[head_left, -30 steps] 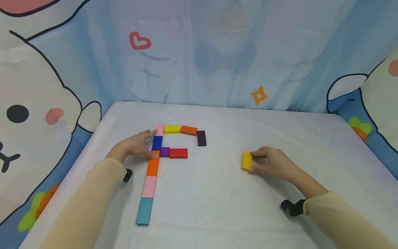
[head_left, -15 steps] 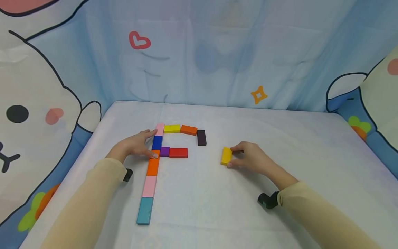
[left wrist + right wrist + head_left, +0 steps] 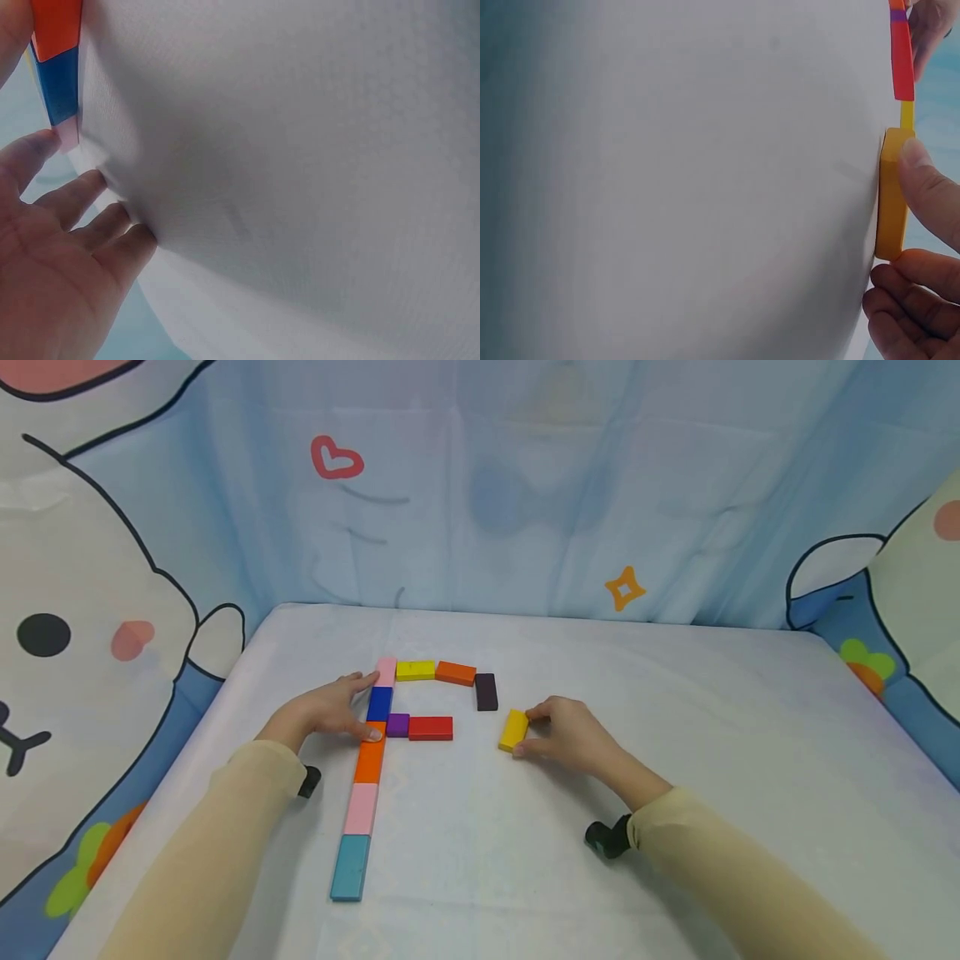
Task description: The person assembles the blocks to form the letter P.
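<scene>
My right hand [image 3: 573, 737] pinches a yellow block [image 3: 513, 731] by its two ends between thumb and index finger. That block lies slightly tilted on the cloth, just right of and nearer than the dark block [image 3: 486, 692], and apart from it. My left hand [image 3: 324, 708] rests at the column of blocks. Its index fingertip touches the small pink block [image 3: 386, 672] at the far end, and its thumb lies on an orange block [image 3: 368, 762]; between them shows a blue block [image 3: 379, 703]. In the left wrist view its other fingers [image 3: 124, 251] are spread and fairly straight.
The column runs nearer through a pink block [image 3: 361, 809] to a teal block [image 3: 349, 868]. A second yellow block [image 3: 416, 671] and an orange block [image 3: 455, 673] lead to the dark block. A purple block [image 3: 397, 726] and red block [image 3: 431, 728] form the lower row.
My right hand has moved left across the cloth with the yellow block, which now stands close to the dark block and leans a little more. The left hand and the other blocks stay put.
</scene>
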`<action>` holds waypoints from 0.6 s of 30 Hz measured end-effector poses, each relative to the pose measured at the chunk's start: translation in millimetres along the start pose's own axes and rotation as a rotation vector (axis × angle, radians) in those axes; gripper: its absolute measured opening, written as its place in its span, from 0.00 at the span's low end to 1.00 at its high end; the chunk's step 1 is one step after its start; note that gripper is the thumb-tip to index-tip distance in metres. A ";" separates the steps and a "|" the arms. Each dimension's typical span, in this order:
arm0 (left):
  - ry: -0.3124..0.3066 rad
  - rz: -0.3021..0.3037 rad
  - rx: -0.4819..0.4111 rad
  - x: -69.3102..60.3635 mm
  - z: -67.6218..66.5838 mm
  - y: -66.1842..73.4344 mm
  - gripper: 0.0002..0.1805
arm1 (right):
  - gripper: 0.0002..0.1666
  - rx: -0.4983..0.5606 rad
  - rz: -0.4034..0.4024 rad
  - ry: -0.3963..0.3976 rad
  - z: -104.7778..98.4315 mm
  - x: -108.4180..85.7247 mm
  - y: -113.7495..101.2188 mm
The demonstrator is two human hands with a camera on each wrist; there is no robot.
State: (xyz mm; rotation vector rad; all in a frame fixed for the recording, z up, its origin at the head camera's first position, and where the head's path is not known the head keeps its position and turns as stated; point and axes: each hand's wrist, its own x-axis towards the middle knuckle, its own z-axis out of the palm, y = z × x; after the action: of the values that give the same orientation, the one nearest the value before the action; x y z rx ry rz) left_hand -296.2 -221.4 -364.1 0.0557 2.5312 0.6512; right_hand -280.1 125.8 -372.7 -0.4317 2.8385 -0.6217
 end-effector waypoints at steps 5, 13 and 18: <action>-0.001 -0.004 0.006 -1.4 0.0 1.3 0.58 | 0.38 0.000 0.046 -0.001 5.9 5.0 -10.6; 0.003 -0.008 0.016 0.0 0.3 1.3 0.58 | 0.39 0.004 0.070 0.011 14.2 7.4 -26.2; 0.005 -0.006 0.018 0.9 1.1 0.8 0.58 | 0.40 -0.025 0.112 0.018 19.0 8.6 -35.8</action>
State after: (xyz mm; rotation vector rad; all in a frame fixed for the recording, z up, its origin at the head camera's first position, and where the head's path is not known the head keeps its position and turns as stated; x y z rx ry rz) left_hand -296.4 -220.0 -365.0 0.0530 2.5411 0.6277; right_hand -274.7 84.8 -375.2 -0.2706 2.8664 -0.5713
